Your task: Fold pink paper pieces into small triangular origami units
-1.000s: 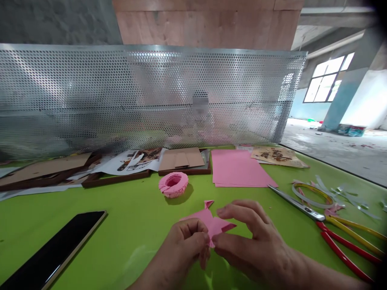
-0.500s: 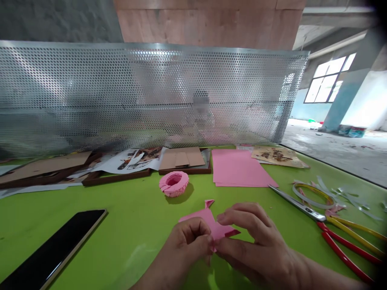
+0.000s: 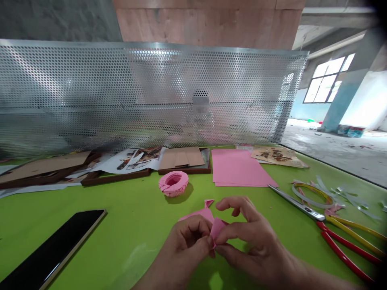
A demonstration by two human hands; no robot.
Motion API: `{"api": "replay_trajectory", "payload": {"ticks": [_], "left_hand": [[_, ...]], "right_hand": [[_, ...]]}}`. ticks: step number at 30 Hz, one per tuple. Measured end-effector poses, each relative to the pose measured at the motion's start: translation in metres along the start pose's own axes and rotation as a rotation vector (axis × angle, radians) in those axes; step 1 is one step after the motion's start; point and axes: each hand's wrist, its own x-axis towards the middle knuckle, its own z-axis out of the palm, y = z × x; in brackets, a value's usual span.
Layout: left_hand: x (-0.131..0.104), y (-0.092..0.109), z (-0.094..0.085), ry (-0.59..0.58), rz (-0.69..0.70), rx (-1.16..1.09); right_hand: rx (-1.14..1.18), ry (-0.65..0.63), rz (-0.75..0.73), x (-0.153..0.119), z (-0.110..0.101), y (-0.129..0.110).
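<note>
A folded piece of pink paper (image 3: 203,214) is held above the table between both hands. My left hand (image 3: 188,243) is closed, pinching the paper's near side between thumb and forefinger. With thumb and forefinger, my right hand (image 3: 252,235) grips the paper's right part, its other fingers raised and curved. One small folded point of the paper sticks up at the far side. The fingers hide the near corner. Just beyond the hands lies a pink ring (image 3: 173,184) of crimped paper.
Pink sheets (image 3: 242,169) lie behind the hands. Scissors (image 3: 308,209) with red and yellow handles, a tape roll (image 3: 313,195) and clear strips are at the right. A phone (image 3: 57,245) rests at left. Frames with cardboard (image 3: 181,157) stand before a perforated metal panel (image 3: 151,96).
The right part of the paper has been bent upward and inward. My right thumb and forefinger have closed on it, and the right hand's other fingers have lifted. The left hand has barely moved.
</note>
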Motion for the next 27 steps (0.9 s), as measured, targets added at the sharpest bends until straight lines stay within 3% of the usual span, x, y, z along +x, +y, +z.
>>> {"api": "replay_trajectory", "payload": {"ticks": [8, 15, 23, 27], "left_hand": [[-0.004, 0.009, 0.002, -0.028, 0.076, 0.249], [-0.001, -0.007, -0.007, -0.042, 0.195, 0.464], [-0.008, 0.008, 0.006, 0.015, 0.163, 0.558], [-0.004, 0.006, 0.006, 0.096, 0.123, 0.488]], "right_hand": [[0.256, 0.009, 0.283, 0.001, 0.005, -0.003], [0.351, -0.014, 0.374, 0.004, 0.006, -0.002], [0.590, 0.047, 0.587, -0.001, 0.011, 0.002], [0.736, 0.025, 0.642, 0.000, 0.012, 0.004]]}}
